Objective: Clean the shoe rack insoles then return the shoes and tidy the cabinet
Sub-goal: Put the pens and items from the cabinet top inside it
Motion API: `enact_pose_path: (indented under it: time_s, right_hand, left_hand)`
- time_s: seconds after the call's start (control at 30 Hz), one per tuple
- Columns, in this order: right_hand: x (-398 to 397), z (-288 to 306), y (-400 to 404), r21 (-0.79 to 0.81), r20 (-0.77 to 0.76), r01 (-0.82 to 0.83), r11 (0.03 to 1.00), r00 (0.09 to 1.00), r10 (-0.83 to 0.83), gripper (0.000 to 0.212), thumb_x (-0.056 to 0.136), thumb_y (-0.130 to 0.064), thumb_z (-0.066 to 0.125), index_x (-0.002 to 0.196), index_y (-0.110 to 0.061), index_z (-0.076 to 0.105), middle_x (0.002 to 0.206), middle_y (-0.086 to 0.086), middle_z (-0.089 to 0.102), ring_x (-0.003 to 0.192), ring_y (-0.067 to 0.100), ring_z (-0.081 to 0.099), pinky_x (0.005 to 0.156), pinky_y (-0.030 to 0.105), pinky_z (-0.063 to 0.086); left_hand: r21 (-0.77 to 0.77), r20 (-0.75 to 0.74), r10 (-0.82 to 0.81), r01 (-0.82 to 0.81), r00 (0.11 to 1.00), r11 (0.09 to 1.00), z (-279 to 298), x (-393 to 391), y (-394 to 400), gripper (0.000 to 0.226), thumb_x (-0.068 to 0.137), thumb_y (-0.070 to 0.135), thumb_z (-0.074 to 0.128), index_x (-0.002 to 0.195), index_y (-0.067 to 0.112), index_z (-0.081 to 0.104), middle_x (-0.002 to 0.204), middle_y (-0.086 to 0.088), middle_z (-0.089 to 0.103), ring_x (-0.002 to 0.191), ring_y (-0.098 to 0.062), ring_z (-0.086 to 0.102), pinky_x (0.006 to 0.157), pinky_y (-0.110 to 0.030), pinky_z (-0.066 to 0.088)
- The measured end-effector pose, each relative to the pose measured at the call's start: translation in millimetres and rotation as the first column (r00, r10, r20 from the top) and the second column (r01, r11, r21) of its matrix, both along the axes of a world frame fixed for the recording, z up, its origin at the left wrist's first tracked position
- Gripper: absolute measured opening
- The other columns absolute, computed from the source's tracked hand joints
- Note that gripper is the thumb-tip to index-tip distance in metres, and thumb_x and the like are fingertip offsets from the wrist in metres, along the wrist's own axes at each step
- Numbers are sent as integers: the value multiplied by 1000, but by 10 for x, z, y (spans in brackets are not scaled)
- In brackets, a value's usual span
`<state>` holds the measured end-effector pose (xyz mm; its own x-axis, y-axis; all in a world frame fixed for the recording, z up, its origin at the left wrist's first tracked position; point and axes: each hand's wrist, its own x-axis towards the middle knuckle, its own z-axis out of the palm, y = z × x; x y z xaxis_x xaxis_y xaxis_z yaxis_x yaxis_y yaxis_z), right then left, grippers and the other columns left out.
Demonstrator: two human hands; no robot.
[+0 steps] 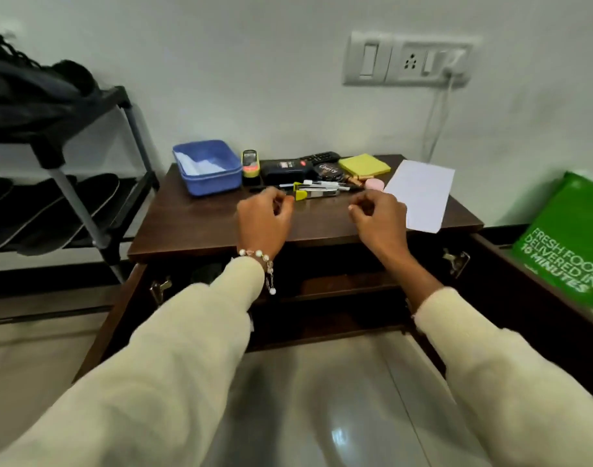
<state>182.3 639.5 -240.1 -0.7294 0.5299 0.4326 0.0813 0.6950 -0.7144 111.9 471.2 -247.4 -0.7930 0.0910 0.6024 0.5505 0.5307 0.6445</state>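
Observation:
A dark wooden cabinet (204, 230) stands against the wall with both doors swung open. My left hand (263, 219) and my right hand (379, 217) hover over its top, fingers loosely curled, holding nothing. Just beyond them lie a yellow-tipped stapler (317, 194) and several pens (325, 184). A blue plastic tray (207, 166) sits at the back left of the top. To the left, a black shoe rack (86, 183) holds dark insoles (69, 210) leaning on its lower shelf. A dark shoe (206, 273) shows dimly inside the cabinet.
On the cabinet top lie a white sheet of paper (419, 193), yellow sticky notes (364, 165), a remote (322, 157), a black pouch (285, 168) and a pink round item (375, 184). A green bag (564, 237) leans at right. A dark bag (25, 92) tops the rack.

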Motion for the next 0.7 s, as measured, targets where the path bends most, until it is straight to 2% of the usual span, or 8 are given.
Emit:
enact_pose_path:
  time_s: [0.07, 0.13, 0.27, 0.37, 0.5, 0.7]
  right_hand:
    - [-245, 87, 166, 130, 81, -12, 991, 997, 1, 21, 85, -6, 59, 102, -6, 71, 102, 11, 70, 98, 25, 62, 89, 32, 47]
    - [-500, 143, 329, 251, 209, -52, 967, 978, -2, 27, 87, -2, 52, 110, -4, 66, 112, 17, 66, 108, 34, 57, 92, 40, 46]
    - [-891, 168, 565, 442, 448, -212, 871, 894, -10, 36, 88, -5, 50, 124, -10, 56, 120, 19, 58, 116, 37, 47, 94, 43, 43]
    - [-1071, 92, 654, 518, 546, -277, 809, 835, -64, 42, 91, -9, 48, 131, -22, 48, 121, 18, 53, 119, 39, 42, 96, 45, 37]
    - [-1193, -4, 714, 569, 522, -281, 773, 849, -76, 35, 92, -13, 54, 125, -25, 55, 121, 16, 53, 120, 37, 40, 96, 46, 35]
    - [-1180, -9, 709, 527, 343, -150, 837, 938, -47, 31, 89, -6, 55, 116, -18, 64, 111, 14, 63, 116, 34, 43, 89, 39, 37]
  left_hand:
    - [-107, 44, 61, -56, 997, 993, 106, -220, 105, 17, 87, 24, 63, 93, 12, 73, 88, -8, 73, 84, -25, 66, 76, -33, 47]
    - [-223, 91, 53, -32, 994, 974, 143, -425, 199, 21, 88, 23, 63, 103, 12, 72, 103, -9, 71, 99, -26, 63, 86, -35, 48]
    - [-463, 134, -16, 77, 991, 883, 71, -685, 401, 37, 92, 31, 59, 126, 18, 60, 128, -5, 56, 122, -29, 48, 98, -45, 43]
    - [-569, 113, -11, 74, 994, 819, -32, -798, 521, 41, 95, 34, 52, 135, 25, 49, 139, 2, 47, 131, -24, 37, 102, -48, 32]
    - [-620, 41, 9, 19, 999, 785, -94, -883, 594, 42, 96, 36, 50, 137, 28, 47, 139, 5, 49, 132, -22, 35, 102, -47, 26]
    - [-613, -12, -20, 9, 1000, 790, -91, -849, 580, 47, 90, 48, 56, 132, 28, 51, 128, 1, 55, 126, -24, 36, 95, -43, 26]
